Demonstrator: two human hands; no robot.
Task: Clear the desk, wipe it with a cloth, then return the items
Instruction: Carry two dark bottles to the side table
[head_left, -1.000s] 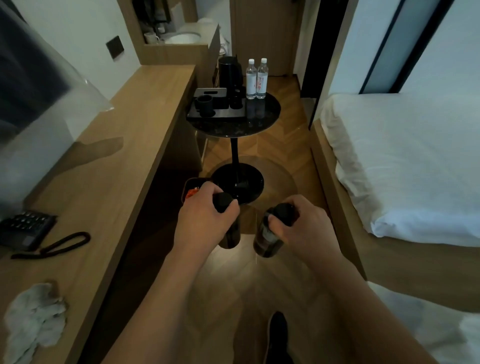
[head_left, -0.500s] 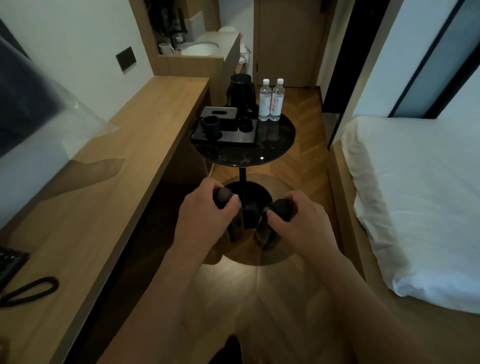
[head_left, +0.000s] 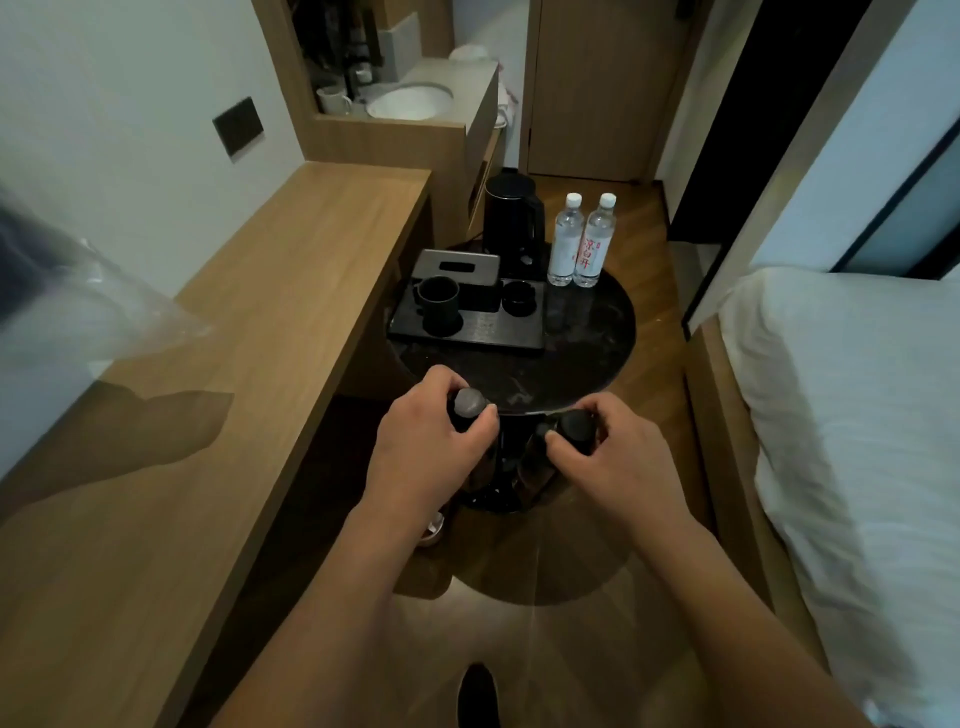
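Left hand (head_left: 426, 441): grip curled round a dark bottle (head_left: 470, 410), at the round table's (head_left: 587, 358) near edge
Right hand (head_left: 618, 457): grip holding a second dark bottle (head_left: 574, 428), just beside the first
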